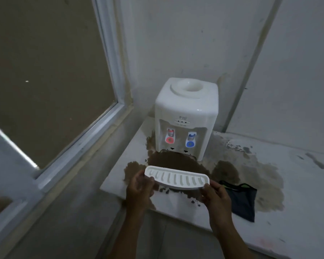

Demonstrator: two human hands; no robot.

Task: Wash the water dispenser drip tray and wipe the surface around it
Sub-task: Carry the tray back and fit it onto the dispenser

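A white slotted drip tray point(177, 178) is held level above the counter, in front of the water dispenser. My left hand point(139, 186) grips its left end and my right hand point(214, 194) grips its right end. The white table-top water dispenser point(186, 116) stands against the wall with a red tap on the left and a blue tap on the right; no bottle sits on top. Its base slot is empty. A dark cloth point(242, 200) lies flat on the counter just right of my right hand.
The white counter point(297, 212) carries wide brown wet stains point(176, 161) in front of and to the right of the dispenser. A window with a white frame point(108, 58) fills the left side. Walls close in behind and to the right.
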